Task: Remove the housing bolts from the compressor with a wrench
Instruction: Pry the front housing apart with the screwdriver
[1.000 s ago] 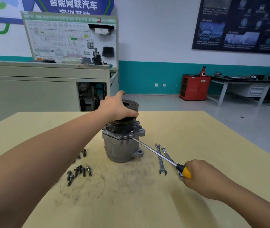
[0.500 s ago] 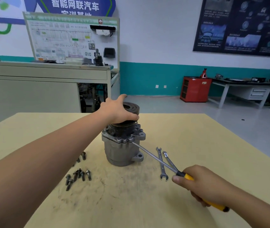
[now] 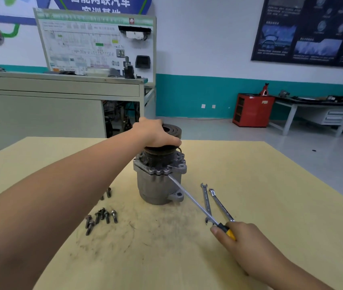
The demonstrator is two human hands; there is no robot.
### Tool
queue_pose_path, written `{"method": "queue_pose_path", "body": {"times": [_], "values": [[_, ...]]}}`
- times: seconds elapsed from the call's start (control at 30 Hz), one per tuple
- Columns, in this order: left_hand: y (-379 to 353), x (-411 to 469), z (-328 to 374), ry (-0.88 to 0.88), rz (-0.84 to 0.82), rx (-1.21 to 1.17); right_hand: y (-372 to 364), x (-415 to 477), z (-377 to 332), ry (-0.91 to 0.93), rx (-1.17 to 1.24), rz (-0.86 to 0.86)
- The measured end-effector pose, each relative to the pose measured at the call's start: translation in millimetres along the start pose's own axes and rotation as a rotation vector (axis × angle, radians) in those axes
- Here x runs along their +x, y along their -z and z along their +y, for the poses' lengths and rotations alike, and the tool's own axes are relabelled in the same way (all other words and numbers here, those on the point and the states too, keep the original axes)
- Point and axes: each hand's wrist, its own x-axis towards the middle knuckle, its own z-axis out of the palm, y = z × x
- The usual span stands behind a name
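The grey compressor stands upright in the middle of the yellow table, black pulley on top. My left hand grips the pulley from above. My right hand holds the yellow-and-black handle of a screwdriver; its tip sits at the seam under the compressor's upper flange. Two wrenches lie flat on the table to the right of the compressor, partly under the screwdriver shaft. Several loose bolts lie to the left of the compressor, near my left forearm.
Two more bolts lie beside my left forearm. Dark smudges mark the table in front of the compressor. A grey cabinet bench with a training board stands behind the table. A red cabinet and a workbench stand far right.
The screwdriver tip stays at the flange seam while my right hand has shifted on the handle, covering more of it. My left hand keeps its hold on the pulley.
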Motion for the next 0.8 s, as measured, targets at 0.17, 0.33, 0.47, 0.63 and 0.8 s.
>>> {"method": "queue_pose_path", "body": {"times": [0.17, 0.33, 0.47, 0.63, 0.8], "values": [[-14, -8, -11, -0.056, 0.168, -0.266, -11, -2, -3, -0.016, -0.161, 0.011], [-53, -19, -46, -0.152, 0.331, -0.824, -11, 3, -1, -0.035, -0.118, -0.024], [-68, -15, -50, -0.152, 0.213, -0.989, -9, 6, -2, -0.036, -0.063, -0.043], [-76, -16, -43, -0.172, 0.391, -0.922, -5, 2, -3, -0.014, -0.029, -0.044], [-81, -17, -43, -0.198, 0.474, -0.98, -7, 3, -5, -0.02, -0.099, -0.043]]}}
